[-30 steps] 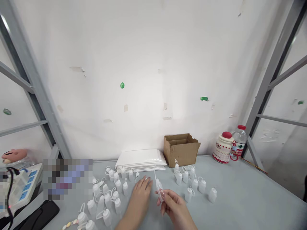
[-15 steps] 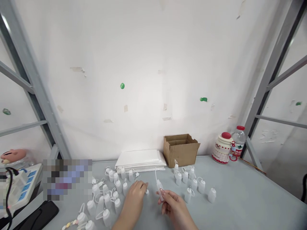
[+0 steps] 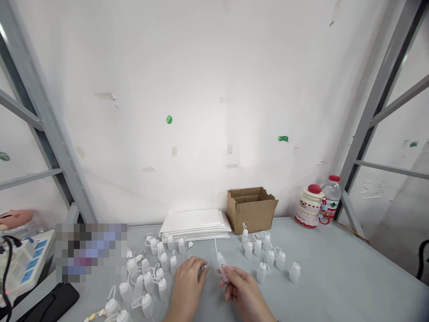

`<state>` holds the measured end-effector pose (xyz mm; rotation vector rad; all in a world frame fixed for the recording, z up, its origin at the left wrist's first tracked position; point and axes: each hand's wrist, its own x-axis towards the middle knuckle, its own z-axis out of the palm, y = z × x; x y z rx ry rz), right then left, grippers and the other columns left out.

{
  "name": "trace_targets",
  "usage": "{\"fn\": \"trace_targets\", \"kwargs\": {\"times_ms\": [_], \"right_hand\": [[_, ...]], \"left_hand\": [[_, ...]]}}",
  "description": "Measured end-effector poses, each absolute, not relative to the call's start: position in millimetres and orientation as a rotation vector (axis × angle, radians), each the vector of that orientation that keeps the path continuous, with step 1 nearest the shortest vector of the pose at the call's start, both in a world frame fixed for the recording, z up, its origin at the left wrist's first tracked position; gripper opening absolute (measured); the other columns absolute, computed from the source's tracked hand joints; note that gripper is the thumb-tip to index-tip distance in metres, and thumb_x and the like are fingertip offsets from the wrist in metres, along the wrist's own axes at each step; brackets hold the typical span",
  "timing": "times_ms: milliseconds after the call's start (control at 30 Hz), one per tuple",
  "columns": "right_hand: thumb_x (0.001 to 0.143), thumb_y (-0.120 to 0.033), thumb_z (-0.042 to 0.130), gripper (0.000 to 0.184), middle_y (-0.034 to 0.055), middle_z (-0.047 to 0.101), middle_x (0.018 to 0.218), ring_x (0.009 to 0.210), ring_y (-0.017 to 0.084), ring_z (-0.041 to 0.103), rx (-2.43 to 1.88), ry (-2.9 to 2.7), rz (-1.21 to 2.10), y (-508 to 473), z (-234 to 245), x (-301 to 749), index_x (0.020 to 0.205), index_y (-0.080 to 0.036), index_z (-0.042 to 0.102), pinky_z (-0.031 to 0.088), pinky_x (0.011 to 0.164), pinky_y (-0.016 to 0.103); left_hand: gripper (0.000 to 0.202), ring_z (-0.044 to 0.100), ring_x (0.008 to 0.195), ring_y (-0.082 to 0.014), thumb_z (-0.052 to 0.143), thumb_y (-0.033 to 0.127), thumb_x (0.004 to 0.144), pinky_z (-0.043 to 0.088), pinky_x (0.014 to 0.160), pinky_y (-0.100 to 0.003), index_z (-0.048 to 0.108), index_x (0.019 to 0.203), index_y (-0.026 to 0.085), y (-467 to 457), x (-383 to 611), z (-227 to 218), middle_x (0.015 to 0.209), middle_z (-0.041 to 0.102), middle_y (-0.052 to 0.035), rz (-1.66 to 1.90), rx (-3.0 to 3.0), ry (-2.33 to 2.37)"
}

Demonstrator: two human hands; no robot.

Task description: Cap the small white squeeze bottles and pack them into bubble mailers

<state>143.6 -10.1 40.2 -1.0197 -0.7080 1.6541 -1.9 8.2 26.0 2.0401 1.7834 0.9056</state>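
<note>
My right hand (image 3: 243,286) grips a small translucent white squeeze bottle (image 3: 220,261) between thumb and fingers. The bottle leans slightly left, and a thin white strip or spout rises from its top. Just left of it, my left hand (image 3: 189,279) is closed, thumb against the curled fingers. A bit of something pale shows at those fingertips, too hidden to name. Many similar white bottles with looped cap straps (image 3: 147,281) stand left of my left hand. Several more bottles (image 3: 270,257) stand to the right, beyond my right hand.
Behind the bottles lie a stack of white envelopes (image 3: 191,223) and an open cardboard box (image 3: 254,217). A red-lidded jar (image 3: 308,208) and a clear bottle (image 3: 332,197) stand at the back right. On the left are a black phone (image 3: 53,304) and a power strip (image 3: 33,259).
My left hand has turned slightly, its thumb now drawn against the fingers; the small white piece beside its fingertips is now mostly hidden. My right hand keeps hold of the squeeze bottle. The view has shifted slightly.
</note>
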Motion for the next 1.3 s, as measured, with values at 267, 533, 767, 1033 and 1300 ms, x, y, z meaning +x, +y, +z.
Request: {"fn": "trace_targets", "kwargs": {"times_ms": [267, 533, 767, 1033, 1300], "right_hand": [[0.041, -0.046, 0.079, 0.043, 0.0025, 0.066, 0.056, 0.041, 0.01, 0.054, -1.114, -0.86, 1.589, -3, 23, 144, 0.06, -0.014, 0.056, 0.037, 0.047, 0.022], [0.054, -0.014, 0.068, 0.02, -0.0052, 0.054, 0.052, 0.05, 0.011, 0.045, -1.204, -1.284, 1.251, -12, 19, 140, 0.059, -0.02, 0.05, 0.035, 0.051, 0.023], [0.057, -0.017, 0.064, 0.019, -0.0042, 0.049, 0.059, 0.055, 0.013, 0.044, -1.32, -1.425, 1.039, -13, 21, 144, 0.062, -0.021, 0.047, 0.036, 0.054, 0.024], [0.055, -0.013, 0.065, 0.017, -0.0021, 0.051, 0.062, 0.057, 0.014, 0.044, -1.362, -1.473, 0.843, -14, 12, 147, 0.058, -0.022, 0.05, 0.035, 0.055, 0.025], [0.054, -0.047, 0.073, 0.033, -0.0021, 0.054, 0.05, 0.05, 0.012, 0.044, -1.069, -1.219, 1.431, -7, 23, 148, 0.058, -0.017, 0.059, 0.032, 0.052, 0.024]], "left_hand": [[0.025, 0.065, 0.083, -0.0248, 0.057, 0.036, 0.068, 0.047, 0.082, -0.039, 0.069, 0.076, 0.016, 13, -9, 39, 0.084, 0.073, -0.0104, 1.126, 1.209, 1.389], [0.024, 0.066, 0.089, -0.0195, 0.071, 0.033, 0.061, 0.047, 0.084, -0.029, 0.068, 0.078, 0.017, 3, -9, 50, 0.093, 0.073, -0.0101, 1.076, 0.642, 0.978], [0.032, 0.066, 0.084, -0.0205, 0.072, 0.04, 0.059, 0.046, 0.086, -0.031, 0.071, 0.079, 0.016, 2, -6, 55, 0.086, 0.074, -0.0092, 1.054, 0.82, 0.998], [0.034, 0.064, 0.092, -0.0282, 0.076, 0.041, 0.051, 0.041, 0.093, -0.04, 0.072, 0.071, 0.014, 3, -3, 46, 0.086, 0.074, -0.0123, 1.106, 0.941, 1.056], [0.032, 0.062, 0.097, -0.0299, 0.074, 0.042, 0.052, 0.039, 0.095, -0.042, 0.073, 0.07, 0.016, 3, -5, 50, 0.089, 0.074, -0.0115, 1.148, 0.962, 1.084]]}}
